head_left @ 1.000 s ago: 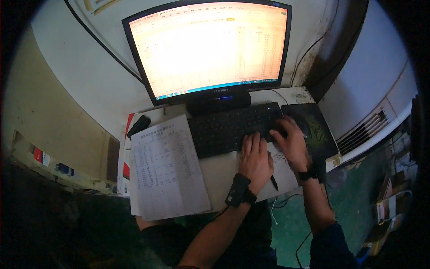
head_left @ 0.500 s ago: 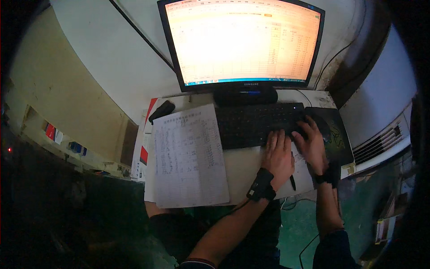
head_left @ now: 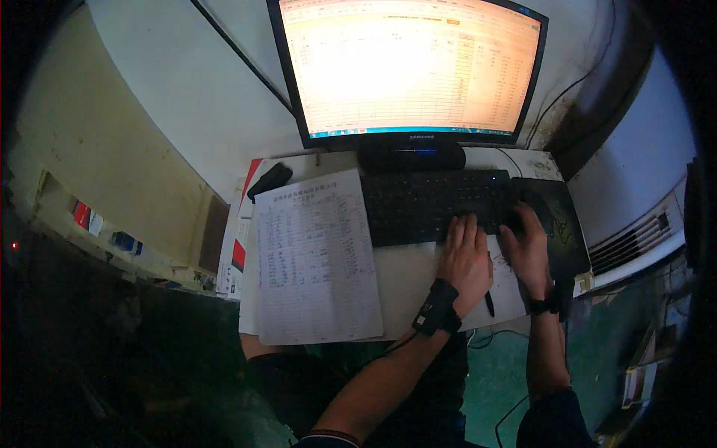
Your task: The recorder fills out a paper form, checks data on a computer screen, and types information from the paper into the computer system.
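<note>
My left hand (head_left: 467, 257) rests at the front edge of the black keyboard (head_left: 426, 201), fingers stretched out over its lower keys. A dark strap with a small box is round that wrist. My right hand (head_left: 530, 254) is at the keyboard's right end, its thumb and fingers apart, beside the dark mouse pad (head_left: 571, 250). What lies under its fingertips is hard to make out in the dark. A black pen (head_left: 489, 303) lies partly under my left hand. Left of the keyboard is a ruled sheet (head_left: 317, 299) with handwritten rows, overlapping the keyboard's left edge.
A lit monitor (head_left: 411, 67) showing a spreadsheet stands behind the keyboard. A small black object (head_left: 270, 181) lies at the white desk's (head_left: 411, 280) back left. A beige cabinet (head_left: 112, 164) is at the left, a white vented unit (head_left: 642, 239) at the right. Cables hang below the desk.
My right hand has moved slightly right and toward me, away from the keyboard's right-hand keys. My left hand has stayed in about the same place. The view has shifted a little.
</note>
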`<control>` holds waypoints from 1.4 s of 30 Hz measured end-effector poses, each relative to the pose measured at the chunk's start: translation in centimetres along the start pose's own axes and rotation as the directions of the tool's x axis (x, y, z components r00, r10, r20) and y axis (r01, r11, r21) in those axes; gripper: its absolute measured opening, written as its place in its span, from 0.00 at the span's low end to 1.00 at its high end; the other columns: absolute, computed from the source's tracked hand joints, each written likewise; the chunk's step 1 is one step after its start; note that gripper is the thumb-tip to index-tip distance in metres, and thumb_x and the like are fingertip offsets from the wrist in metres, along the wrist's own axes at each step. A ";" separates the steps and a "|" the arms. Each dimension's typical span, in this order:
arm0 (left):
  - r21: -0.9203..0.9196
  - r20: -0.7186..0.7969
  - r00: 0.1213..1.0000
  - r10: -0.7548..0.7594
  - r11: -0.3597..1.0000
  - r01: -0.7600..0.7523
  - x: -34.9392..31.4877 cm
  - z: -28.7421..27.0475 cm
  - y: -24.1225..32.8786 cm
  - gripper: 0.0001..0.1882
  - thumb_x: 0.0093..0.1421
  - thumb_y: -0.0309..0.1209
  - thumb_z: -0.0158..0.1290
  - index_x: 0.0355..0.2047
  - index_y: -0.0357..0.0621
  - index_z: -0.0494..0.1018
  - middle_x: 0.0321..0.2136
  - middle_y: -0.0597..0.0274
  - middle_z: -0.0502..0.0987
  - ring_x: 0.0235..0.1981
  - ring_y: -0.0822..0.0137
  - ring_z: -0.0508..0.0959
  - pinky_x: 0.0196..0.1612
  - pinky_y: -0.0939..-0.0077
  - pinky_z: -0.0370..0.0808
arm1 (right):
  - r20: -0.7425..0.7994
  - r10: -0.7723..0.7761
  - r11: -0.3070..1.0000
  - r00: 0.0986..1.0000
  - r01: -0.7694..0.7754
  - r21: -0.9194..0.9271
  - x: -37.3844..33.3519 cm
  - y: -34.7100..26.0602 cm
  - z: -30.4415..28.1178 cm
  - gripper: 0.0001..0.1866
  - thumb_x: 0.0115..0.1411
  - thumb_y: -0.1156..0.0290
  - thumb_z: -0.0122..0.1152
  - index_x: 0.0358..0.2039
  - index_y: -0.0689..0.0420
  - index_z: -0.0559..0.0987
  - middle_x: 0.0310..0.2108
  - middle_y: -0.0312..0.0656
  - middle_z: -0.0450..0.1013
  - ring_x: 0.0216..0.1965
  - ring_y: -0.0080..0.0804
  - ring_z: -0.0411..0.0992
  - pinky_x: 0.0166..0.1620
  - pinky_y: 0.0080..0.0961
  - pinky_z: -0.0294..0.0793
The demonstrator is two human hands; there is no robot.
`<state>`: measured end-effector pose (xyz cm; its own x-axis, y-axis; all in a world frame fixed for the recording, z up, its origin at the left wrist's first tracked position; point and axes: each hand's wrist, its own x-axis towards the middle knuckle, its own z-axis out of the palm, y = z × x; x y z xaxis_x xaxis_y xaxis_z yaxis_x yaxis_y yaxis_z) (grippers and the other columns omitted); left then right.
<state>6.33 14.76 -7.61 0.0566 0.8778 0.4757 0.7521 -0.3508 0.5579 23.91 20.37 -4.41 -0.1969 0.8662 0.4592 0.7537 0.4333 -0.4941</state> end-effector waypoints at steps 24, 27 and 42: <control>0.026 -0.003 1.000 0.009 1.000 -0.009 0.2 -0.1 -0.3 0.26 0.64 0.31 0.61 0.59 0.30 0.71 0.69 0.36 0.65 0.71 0.31 0.63 0.73 0.39 0.64 | 0.025 -0.106 0.994 0.994 0.106 -0.004 0.5 -1.1 -0.1 0.18 0.64 0.67 0.74 0.51 0.61 0.84 0.63 0.67 0.73 0.60 0.67 0.76 0.59 0.49 0.80; -0.003 0.015 1.000 -0.007 1.000 0.007 0.2 -0.6 0.2 0.28 0.64 0.31 0.61 0.61 0.30 0.70 0.69 0.36 0.65 0.71 0.31 0.63 0.73 0.39 0.64 | 0.018 0.022 0.998 1.000 -0.023 0.066 1.3 -1.1 0.4 0.20 0.64 0.66 0.74 0.53 0.60 0.83 0.63 0.66 0.73 0.61 0.68 0.74 0.60 0.49 0.79; 0.003 0.003 1.000 0.001 1.000 -0.001 -0.2 -0.4 -0.5 0.31 0.63 0.29 0.63 0.62 0.28 0.68 0.70 0.36 0.64 0.72 0.30 0.60 0.76 0.41 0.60 | 0.082 0.001 1.000 0.997 -0.002 0.010 2.9 -1.5 1.1 0.24 0.66 0.64 0.72 0.60 0.60 0.80 0.66 0.67 0.70 0.64 0.68 0.72 0.64 0.47 0.77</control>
<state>5.63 14.65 -7.68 0.0589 0.8786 0.4740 0.7539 -0.3504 0.5558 21.53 22.46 -3.12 -0.2466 0.8841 0.3970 0.7477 0.4342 -0.5024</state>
